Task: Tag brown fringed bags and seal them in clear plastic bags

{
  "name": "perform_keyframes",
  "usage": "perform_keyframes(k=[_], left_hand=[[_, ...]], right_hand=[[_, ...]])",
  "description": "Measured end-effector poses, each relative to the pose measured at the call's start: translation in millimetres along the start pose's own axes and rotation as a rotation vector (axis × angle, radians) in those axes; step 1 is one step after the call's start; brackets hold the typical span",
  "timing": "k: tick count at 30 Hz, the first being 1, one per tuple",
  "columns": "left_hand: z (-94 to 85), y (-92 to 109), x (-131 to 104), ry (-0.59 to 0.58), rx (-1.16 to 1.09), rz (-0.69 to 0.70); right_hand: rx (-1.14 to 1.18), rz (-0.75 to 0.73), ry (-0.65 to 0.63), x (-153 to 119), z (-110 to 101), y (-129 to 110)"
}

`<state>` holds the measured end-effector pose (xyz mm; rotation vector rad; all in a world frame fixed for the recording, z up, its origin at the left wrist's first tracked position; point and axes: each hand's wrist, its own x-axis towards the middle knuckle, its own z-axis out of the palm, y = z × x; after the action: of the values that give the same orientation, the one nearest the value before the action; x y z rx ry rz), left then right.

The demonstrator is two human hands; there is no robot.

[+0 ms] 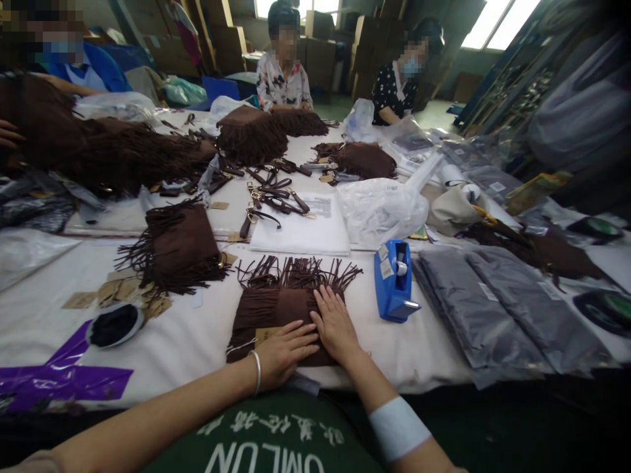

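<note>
A brown fringed bag (290,305) lies flat on the white-covered table in front of me, its strands spread out at the far side. My left hand (283,351) rests on its near part, fingers stretched out, partly over a tan tag (265,335). Flat on the bag's right side is my right hand (336,322), with the fingers extended. Neither hand grips anything. A blue tape dispenser (389,279) stands to the right of the bag. To the left is another brown fringed bag (182,243).
Grey garments in plastic bags (486,309) lie at the right. Beyond my bag are a white sheet stack (296,230), dark straps (276,190) and a clear plastic bag (379,210). Purple tape (64,378) and a small dark-filled bowl (114,325) are at left. Several people sit across the table.
</note>
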<state>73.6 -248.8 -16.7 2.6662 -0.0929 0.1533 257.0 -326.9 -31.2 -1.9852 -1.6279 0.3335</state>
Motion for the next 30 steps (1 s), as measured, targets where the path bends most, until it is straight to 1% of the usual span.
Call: perform_keyframes(k=[2,3,5,6,7,8,9,11,12,13,14,15,16,17,18,20,22,23,26,28,30], left_hand=[[-3.6,5,1,0.004,-0.041,0.01],[-7.9,10,2,0.008,-0.07,0.013],[-21.1,22,1,0.002,-0.165,0.025],[-29.8,27,-1,-0.004,-0.234,0.025],[-39.3,31,-5,0.008,-0.309,0.005],[-49.1,31,-11,0.053,-0.384,-0.057],[-58.6,28,-18,0.134,-0.453,-0.17],[-74.7,8,-38,0.359,-0.581,-0.509],[-80.6,-7,-49,0.464,-0.645,-0.699],[-84.9,-23,-60,0.527,-0.729,-0.867],[-87.7,-40,-71,0.552,-0.826,-1.006],[-89.4,-56,-80,0.556,-0.945,-1.118],[-90.1,-71,-88,0.544,-1.076,-1.191],[-90.2,-83,-92,0.52,-1.211,-1.234],[-90.0,-93,-94,0.487,-1.343,-1.242],[-89.7,-109,-90,0.391,-1.555,-1.188],[-89.8,-122,-79,0.255,-1.691,-1.117],[-89.9,-129,-72,0.183,-1.743,-1.08],[-89.1,-149,-49,-0.005,-1.868,-0.951],[-86.6,-163,-31,-0.087,-1.919,-0.883],[-82.4,-175,-13,-0.164,-1.951,-0.86]], right_hand=[[0.072,-0.003,-0.034,-2,-2,-6],[0.166,-0.001,-0.055,-3,-5,-10],[0.436,0.006,-0.106,-7,-16,-19],[0.589,0.019,-0.108,-11,-22,-23],[0.736,0.043,-0.079,-15,-29,-24],[0.865,0.087,-0.015,-19,-36,-23],[0.97,0.156,0.081,-24,-44,-18],[1.094,0.377,0.298,-31,-57,2],[1.118,0.515,0.362,-32,-62,16],[1.129,0.65,0.366,-32,-66,30],[1.149,0.772,0.314,-29,-69,44],[1.176,0.869,0.236,-24,-71,56],[1.215,0.937,0.137,-17,-72,66],[1.26,0.979,0.031,-8,-72,71],[1.305,0.997,-0.073,2,-71,74],[1.381,0.982,-0.287,23,-68,71],[1.44,0.934,-0.486,46,-64,63],[1.464,0.908,-0.567,56,-61,59],[1.508,0.871,-0.723,82,-54,51],[1.519,0.875,-0.795,95,-50,50],[1.523,0.875,-0.859,106,-46,52]])
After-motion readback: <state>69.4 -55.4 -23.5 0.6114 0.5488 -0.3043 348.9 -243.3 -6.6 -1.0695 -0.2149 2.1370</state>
